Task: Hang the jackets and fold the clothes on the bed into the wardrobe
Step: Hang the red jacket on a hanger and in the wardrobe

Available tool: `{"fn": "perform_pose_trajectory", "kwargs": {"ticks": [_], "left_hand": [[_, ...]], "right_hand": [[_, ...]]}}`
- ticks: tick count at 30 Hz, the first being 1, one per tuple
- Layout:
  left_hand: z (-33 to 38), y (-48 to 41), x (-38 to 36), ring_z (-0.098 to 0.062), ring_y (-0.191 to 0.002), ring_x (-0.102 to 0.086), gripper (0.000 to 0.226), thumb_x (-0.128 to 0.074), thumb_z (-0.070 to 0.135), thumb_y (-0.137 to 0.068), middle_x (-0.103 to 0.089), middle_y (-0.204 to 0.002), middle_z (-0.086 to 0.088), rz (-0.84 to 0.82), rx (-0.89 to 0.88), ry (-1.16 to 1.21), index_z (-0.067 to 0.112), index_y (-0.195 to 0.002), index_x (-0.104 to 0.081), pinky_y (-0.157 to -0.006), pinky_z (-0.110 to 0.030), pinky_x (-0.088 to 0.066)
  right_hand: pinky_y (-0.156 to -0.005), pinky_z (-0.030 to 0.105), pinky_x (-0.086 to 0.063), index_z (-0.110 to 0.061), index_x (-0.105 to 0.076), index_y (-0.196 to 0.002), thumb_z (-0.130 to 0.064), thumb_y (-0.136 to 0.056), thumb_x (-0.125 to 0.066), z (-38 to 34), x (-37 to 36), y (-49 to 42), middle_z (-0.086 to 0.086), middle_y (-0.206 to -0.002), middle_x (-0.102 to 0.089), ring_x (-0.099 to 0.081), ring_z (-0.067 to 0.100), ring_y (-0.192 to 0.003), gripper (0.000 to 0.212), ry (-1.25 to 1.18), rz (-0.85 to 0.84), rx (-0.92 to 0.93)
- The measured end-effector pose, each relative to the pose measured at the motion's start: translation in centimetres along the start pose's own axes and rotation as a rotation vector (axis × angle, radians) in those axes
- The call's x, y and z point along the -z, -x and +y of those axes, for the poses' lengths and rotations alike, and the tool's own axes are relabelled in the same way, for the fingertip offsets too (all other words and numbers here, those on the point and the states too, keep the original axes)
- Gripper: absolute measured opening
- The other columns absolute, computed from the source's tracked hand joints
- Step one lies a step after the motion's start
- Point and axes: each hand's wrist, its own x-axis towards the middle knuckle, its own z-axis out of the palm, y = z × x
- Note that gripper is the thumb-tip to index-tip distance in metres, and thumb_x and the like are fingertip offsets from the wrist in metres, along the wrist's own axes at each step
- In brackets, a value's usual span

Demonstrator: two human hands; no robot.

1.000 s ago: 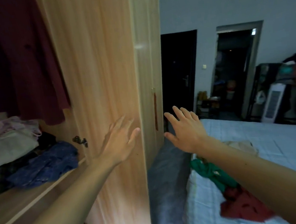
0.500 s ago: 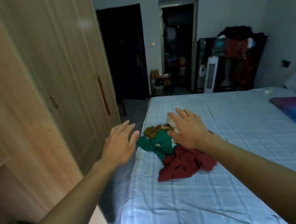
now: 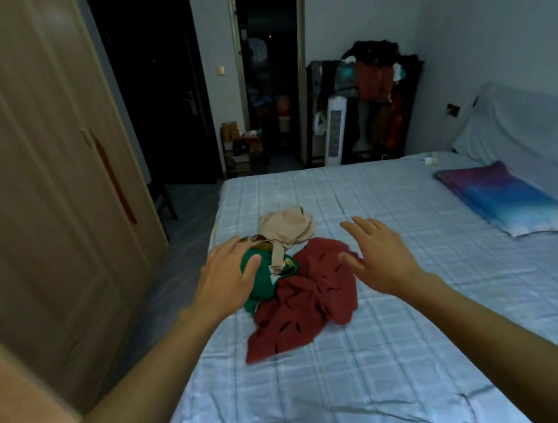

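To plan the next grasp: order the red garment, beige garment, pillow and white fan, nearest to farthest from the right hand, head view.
From the right hand:
1. red garment, next to its thumb.
2. beige garment, ahead, leftward.
3. pillow, far right.
4. white fan, across the room.

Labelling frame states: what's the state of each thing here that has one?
left hand: open, over the green garment
right hand: open, holding nothing
green garment: crumpled, unfolded, on the bed
red garment: crumpled, unfolded
beige garment: bunched, unfolded
far wardrobe doors: shut
dark door: shut
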Motion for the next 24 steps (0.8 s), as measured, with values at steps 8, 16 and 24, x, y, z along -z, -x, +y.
{"fn": "perform_pose_trajectory", "kwargs": {"ticks": [8,16,24], "left_hand": [[-1.7,-7.0,-6.0,-0.023,-0.12,-0.052,0.052,-0.036,0.051,-0.096,-0.059,-0.13,-0.003,-0.037,-0.084,0.188,0.016,-0.124,-0.061,-0.104,-0.046,-0.042],[-1.7,-11.7,-11.5,-0.024,-0.13,-0.046,0.066,-0.027,0.072,-0.094,-0.054,-0.138,0.001,-0.166,-0.05,0.142,0.026,-0.131,-0.056,-0.103,-0.051,-0.043],[2.7,-14.6,-18.0,-0.024,-0.141,-0.033,0.067,-0.038,0.06,-0.09,-0.043,-0.151,-0.004,-0.247,0.013,0.1,0.021,-0.142,-0.05,-0.112,-0.051,-0.034]], "right_hand": [[-0.099,0.047,-0.041,-0.009,-0.052,-0.137,-0.042,-0.088,-0.059,1.9,-3.5,-3.3,0.016,-0.133,-0.056,-0.05,0.038,-0.123,0.06,-0.004,0.001,-0.117],[-0.108,0.042,-0.033,-0.015,-0.04,-0.147,-0.044,-0.094,-0.057,6.9,-6.3,-6.5,0.009,-0.149,-0.043,-0.037,0.03,-0.138,0.062,-0.027,-0.015,-0.201],[-0.11,0.045,-0.033,-0.018,-0.039,-0.147,-0.043,-0.095,-0.055,15.9,-11.9,-10.4,0.009,-0.15,-0.042,-0.036,0.029,-0.139,0.06,-0.155,-0.084,-0.211]]}}
